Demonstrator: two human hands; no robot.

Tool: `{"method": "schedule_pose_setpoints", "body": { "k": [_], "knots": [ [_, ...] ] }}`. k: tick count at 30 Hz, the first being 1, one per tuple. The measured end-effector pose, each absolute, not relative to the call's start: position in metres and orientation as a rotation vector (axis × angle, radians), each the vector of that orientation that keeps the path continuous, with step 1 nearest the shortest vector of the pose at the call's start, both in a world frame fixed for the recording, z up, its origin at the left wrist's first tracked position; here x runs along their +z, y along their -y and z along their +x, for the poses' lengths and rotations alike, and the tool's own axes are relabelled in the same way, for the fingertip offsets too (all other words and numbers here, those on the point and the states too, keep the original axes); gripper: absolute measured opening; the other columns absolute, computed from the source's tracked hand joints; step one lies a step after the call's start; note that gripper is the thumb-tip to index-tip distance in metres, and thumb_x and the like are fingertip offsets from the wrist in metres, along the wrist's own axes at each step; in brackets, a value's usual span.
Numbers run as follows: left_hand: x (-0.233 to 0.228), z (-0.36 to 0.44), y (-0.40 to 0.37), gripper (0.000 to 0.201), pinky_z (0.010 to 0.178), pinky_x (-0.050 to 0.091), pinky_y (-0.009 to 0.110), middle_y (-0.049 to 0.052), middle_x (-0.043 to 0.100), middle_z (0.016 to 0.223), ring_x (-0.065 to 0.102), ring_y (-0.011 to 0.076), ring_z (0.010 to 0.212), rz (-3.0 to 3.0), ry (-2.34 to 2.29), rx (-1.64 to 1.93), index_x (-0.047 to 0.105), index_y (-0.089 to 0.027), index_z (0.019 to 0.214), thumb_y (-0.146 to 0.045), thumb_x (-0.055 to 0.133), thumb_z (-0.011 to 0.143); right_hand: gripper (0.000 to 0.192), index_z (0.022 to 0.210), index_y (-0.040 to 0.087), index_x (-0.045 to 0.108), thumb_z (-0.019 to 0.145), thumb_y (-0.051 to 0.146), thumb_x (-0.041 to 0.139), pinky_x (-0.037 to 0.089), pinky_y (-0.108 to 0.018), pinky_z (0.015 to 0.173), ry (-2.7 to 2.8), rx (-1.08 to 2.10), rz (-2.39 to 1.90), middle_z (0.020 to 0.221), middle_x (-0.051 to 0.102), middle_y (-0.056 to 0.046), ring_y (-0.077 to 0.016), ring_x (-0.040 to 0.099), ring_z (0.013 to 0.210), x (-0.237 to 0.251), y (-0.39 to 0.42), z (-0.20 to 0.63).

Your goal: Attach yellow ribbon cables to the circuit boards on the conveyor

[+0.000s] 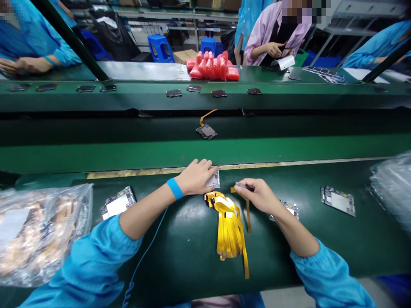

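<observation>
Much of the small circuit board [213, 180] is covered by the left hand [196, 176], whose fingers lie over its left part so only a pale corner shows at the fingertips; it sits on the dark green bench [321, 239], just above the heap of yellow flex strips [228, 226]. The right hand [258, 196] pinches a thin dark tool [244, 186], most of it buried in the fingers; what kind of tool cannot be made out. A single orange flex strip [248, 211] runs down from under that hand, its upper end hidden. Another board [285, 208] is half hidden behind the right wrist. Both forearms reach in from the lower corners, blue sleeves pushed back, the left wrist wearing a blue band [175, 188]. The left hand is palm down, fingers closed on the board; the right curls inward, knuckles up.
</observation>
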State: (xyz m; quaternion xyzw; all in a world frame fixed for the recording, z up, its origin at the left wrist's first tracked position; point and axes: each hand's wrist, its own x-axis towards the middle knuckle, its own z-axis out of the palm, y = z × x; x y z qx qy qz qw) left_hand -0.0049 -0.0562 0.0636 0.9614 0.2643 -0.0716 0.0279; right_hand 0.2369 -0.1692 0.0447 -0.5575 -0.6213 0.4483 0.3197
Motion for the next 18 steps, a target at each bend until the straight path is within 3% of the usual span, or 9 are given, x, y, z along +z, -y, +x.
{"method": "schedule_pose_setpoints", "body": {
  "k": [5, 9, 18],
  "knots": [
    [0.064, -0.01, 0.048, 0.055, 0.089, 0.048, 0.041, 0.016, 0.058, 0.135, 0.059, 0.0314, 0.115, 2.954, -0.566, -0.175, 0.057, -0.02, 0.144, -0.034, 0.067, 0.092, 0.029, 0.079, 0.019, 0.07, 0.093, 0.043, 0.061, 0.043, -0.029, 0.066, 1.659, 1.051, -1.553, 0.075, 0.071, -0.003, -0.0186, 0.062, 0.071, 0.031, 0.145, 0.231],
    [0.062, -0.008, 0.046, 0.045, 0.085, 0.05, 0.04, 0.015, 0.058, 0.133, 0.058, 0.0309, 0.112, 2.978, -0.437, -0.212, 0.063, -0.025, 0.137, -0.025, 0.063, 0.092, 0.02, 0.083, 0.019, 0.073, 0.09, 0.036, 0.064, 0.046, -0.03, 0.07, 1.65, 1.004, -1.634, 0.078, 0.074, -0.003, -0.0197, 0.064, 0.073, 0.017, 0.132, 0.227],
    [0.062, 0.002, 0.041, 0.032, 0.085, 0.051, 0.039, 0.014, 0.058, 0.123, 0.054, 0.0291, 0.106, 2.951, -0.356, -0.259, 0.068, -0.021, 0.119, -0.019, 0.066, 0.087, 0.019, 0.082, 0.019, 0.073, 0.09, 0.035, 0.066, 0.046, -0.029, 0.07, 1.615, 1.016, -1.646, 0.079, 0.076, -0.003, -0.019, 0.065, 0.072, 0.006, 0.126, 0.228]
  ]
}}
